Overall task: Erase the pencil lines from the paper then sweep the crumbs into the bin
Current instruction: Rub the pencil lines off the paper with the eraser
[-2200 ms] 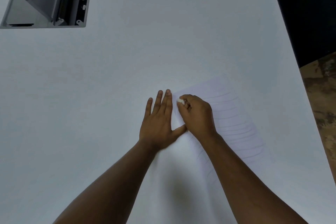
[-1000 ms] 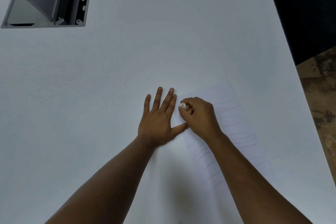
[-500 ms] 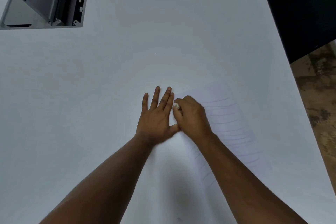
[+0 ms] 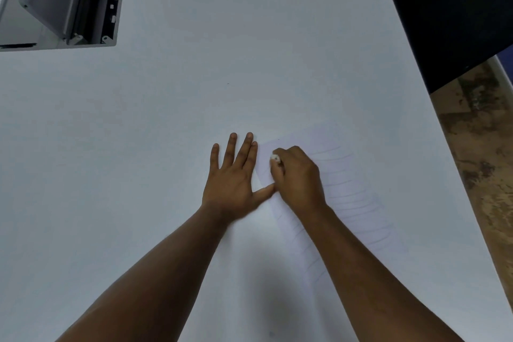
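A white sheet of paper (image 4: 352, 197) with several faint curved pencil lines lies on the white table (image 4: 166, 147), right of centre. My left hand (image 4: 236, 178) lies flat, fingers spread, at the paper's left edge, with its thumb on the sheet. My right hand (image 4: 298, 178) is curled round a small white eraser (image 4: 275, 158) and presses it on the paper's upper left part. My right forearm covers the middle of the sheet.
A grey recessed box (image 4: 58, 3) with an open lid is set into the table at the far left. The table's right edge runs diagonally past a black panel (image 4: 449, 8) and brown floor (image 4: 483, 147).
My right hand has rubbed the eraser back and forth over the paper's upper left part, and now sits slightly right of my left fingers. My left hand has stayed flat at the edge.
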Demonstrator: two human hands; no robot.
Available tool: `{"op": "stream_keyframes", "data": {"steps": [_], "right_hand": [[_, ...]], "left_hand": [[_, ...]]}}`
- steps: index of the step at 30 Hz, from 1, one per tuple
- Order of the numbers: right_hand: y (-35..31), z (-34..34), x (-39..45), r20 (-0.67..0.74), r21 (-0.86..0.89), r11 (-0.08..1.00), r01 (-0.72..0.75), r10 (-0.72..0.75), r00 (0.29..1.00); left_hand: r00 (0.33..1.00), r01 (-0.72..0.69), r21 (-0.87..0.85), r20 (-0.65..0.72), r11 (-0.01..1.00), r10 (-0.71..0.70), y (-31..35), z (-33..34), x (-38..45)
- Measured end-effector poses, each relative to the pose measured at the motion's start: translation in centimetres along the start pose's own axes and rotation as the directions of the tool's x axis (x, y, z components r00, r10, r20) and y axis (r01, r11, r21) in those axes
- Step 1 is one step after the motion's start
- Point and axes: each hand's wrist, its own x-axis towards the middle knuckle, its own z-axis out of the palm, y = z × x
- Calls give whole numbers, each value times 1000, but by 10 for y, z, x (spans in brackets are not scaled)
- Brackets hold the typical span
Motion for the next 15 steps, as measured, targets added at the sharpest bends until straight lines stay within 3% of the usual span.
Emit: {"op": "stream_keyframes", "data": {"steps": [3,6,10,15], "right_hand": [[19,-8,11,-127,-51,990,-131,123,984],[35,-21,21,-154,-40,963,-265,256,954],[8,-12,14,-63,38,998,-56,58,996],[-18,8,5,76,18,990,139,-140,987]], "left_hand": [[999,15,-15,30,1000,-14,0,-4,0],[1000,17,-23,26,1000,-16,1,-5,0],[1000,12,-27,9,1000,-11,-1,-2,0],[999,-33,-25,-26,999,32,-5,4,0]]}}
